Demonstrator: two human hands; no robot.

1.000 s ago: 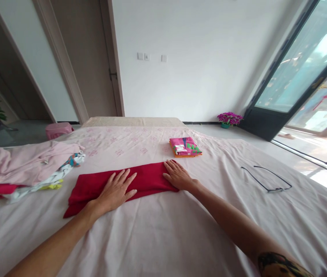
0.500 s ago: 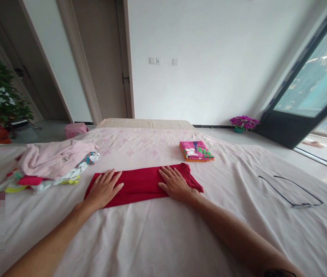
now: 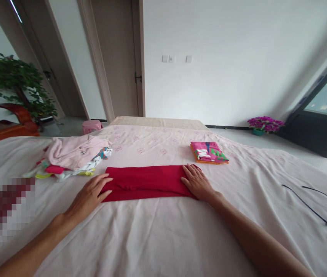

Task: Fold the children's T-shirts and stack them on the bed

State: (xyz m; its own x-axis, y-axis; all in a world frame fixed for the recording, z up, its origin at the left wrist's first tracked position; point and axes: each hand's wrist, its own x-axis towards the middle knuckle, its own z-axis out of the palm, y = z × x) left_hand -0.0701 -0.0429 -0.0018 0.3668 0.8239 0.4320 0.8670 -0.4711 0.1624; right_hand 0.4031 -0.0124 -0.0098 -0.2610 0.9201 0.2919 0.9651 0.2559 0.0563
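Note:
A red garment [image 3: 148, 181], folded into a long flat strip, lies crosswise on the pale bedsheet [image 3: 151, 234]. At its left end is my left hand [image 3: 90, 196], fingertips touching the edge and fingers apart. My right hand [image 3: 199, 184] rests flat over the right end, fingers stretched out. Neither hand grips the cloth. Just beyond the right end sits a folded pink printed garment [image 3: 208, 151] with orange cloth under it.
A loose heap of clothes [image 3: 71, 152], pink on top, lies at the left. Eyeglasses [image 3: 310, 206] with dark temples rest on the sheet at the right. Past the bed stand a pink stool [image 3: 92, 126], a potted plant [image 3: 22, 84] and purple flowers [image 3: 264, 124].
My hands have moved apart to the two ends of the red garment, and its right end now lies flatter. The view has turned a little to the left.

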